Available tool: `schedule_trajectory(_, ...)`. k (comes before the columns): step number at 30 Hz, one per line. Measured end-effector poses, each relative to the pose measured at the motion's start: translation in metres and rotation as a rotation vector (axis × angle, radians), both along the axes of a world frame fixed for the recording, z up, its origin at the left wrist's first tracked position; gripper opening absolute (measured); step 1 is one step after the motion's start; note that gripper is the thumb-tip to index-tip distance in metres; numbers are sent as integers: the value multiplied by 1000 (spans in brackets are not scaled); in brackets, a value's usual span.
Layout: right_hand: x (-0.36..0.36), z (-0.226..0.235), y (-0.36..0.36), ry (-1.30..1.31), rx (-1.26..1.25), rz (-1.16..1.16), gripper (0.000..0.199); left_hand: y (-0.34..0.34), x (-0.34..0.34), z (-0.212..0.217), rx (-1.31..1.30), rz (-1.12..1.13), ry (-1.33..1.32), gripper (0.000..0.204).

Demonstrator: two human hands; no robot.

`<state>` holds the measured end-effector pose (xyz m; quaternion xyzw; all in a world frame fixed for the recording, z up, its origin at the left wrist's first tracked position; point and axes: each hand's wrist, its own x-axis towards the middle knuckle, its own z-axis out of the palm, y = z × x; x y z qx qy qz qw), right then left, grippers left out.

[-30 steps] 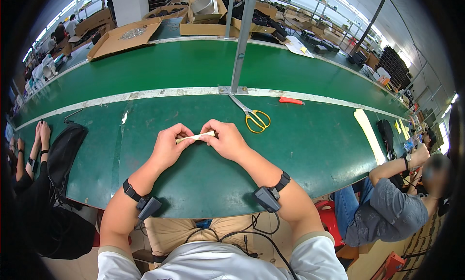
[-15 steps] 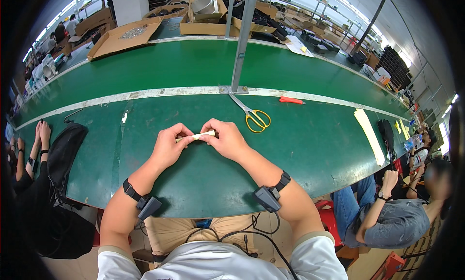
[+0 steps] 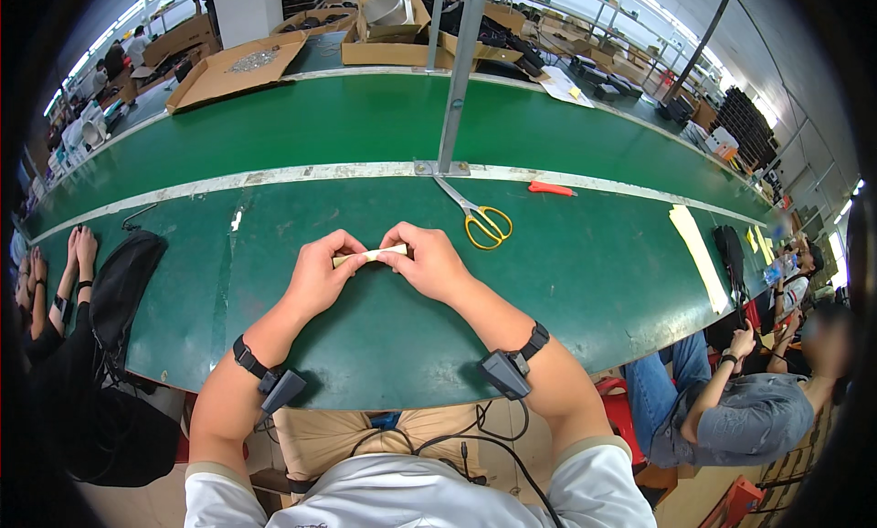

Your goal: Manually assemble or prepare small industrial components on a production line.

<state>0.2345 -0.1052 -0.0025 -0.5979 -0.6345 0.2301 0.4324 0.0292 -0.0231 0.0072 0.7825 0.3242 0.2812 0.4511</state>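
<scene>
A short, pale yellow rolled strip (image 3: 373,255) is held level just above the green table (image 3: 384,341), in front of me. My left hand (image 3: 320,269) pinches its left end between thumb and fingers. At the other end my right hand (image 3: 425,263) has the same kind of pinch, thumb below and fingers curled over. Only the middle of the strip and a bit of each end show; the rest is hidden by my fingers. Beyond my right hand lie scissors (image 3: 486,227) with yellow handles, apart from it.
A red-handled cutter (image 3: 551,189) lies near the white edge strip. Long pale yellow strips (image 3: 699,258) lie at the right. A metal post (image 3: 454,99) rises beyond the scissors, by a green belt (image 3: 301,126). A black bag (image 3: 128,286) is at the left. Co-workers sit at both sides.
My hands and the pale yellow strip stay almost exactly where they were. At the right, a co-worker's raised hand has shifted slightly.
</scene>
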Motion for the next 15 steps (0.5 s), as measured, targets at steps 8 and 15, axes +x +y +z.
schedule_trajectory(8, 0, 2, 2, -8, 0, -3, 15, -6, -15, 42, 481, 127, -191, 9)
schedule_trajectory(15, 4, -2, 1, -51, 0, -3, 16, -61, -50, 159, 570, -152, -819, 34)
